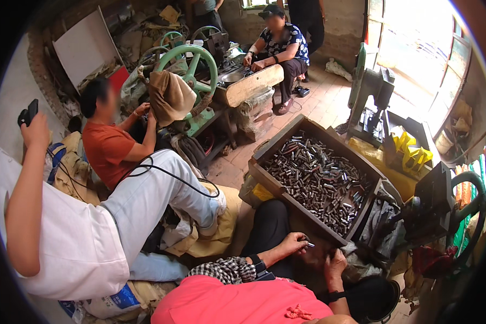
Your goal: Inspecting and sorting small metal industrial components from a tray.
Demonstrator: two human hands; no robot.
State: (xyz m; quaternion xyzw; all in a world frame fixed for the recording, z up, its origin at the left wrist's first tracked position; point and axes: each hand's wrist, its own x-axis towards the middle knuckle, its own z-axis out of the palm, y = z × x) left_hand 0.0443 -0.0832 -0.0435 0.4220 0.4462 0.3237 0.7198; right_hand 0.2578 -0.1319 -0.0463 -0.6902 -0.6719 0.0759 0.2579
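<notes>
My left hand (290, 245), below a checkered sleeve, is closed on a small metal tube (310, 244) whose bright end sticks out past the fingertips. It is above my dark-trousered leg, beside the near edge of a wooden crate (314, 211). In the crate lie a great many short metal tubes (321, 178), dark and shiny, heaped loosely. My right hand (336, 263) is just below the crate's near corner, fingers curled inward. What it holds, if anything, cannot be made out. The two hands are apart.
At right stand a dark press (426, 210) with a handwheel (475, 216) and another machine (375, 92). A person in white (65, 232) is close at left. Beyond, a person in orange (105, 148) sits by a green-wheeled press (213, 70); another (286, 48) works at a bench.
</notes>
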